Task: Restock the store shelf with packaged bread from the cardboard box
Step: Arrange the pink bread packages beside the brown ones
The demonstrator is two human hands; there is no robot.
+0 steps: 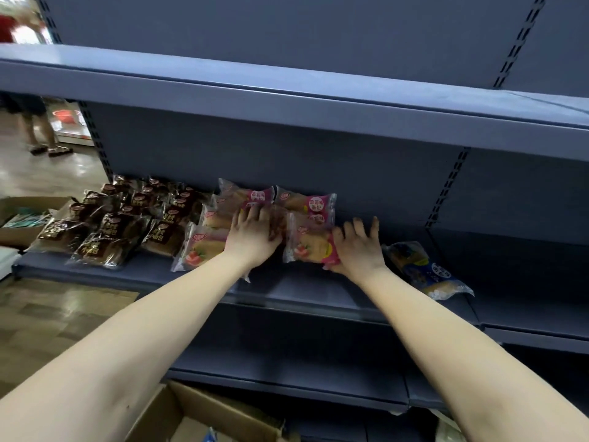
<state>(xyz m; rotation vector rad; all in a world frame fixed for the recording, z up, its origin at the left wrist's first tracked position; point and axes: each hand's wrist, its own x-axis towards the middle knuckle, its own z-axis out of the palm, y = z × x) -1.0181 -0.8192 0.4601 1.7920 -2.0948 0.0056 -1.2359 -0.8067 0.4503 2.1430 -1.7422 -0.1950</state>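
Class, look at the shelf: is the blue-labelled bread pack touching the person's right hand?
Apart. The head view shows bare shelf between the right hand and the blue-labelled bread pack.

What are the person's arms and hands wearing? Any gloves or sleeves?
Nothing at all. Both forearms are bare right to the picture's edge, so no sleeves show. The left hand and right hand have no gloves, and no watch, bracelet or ring can be seen. The fingers look a little smudged and dark.
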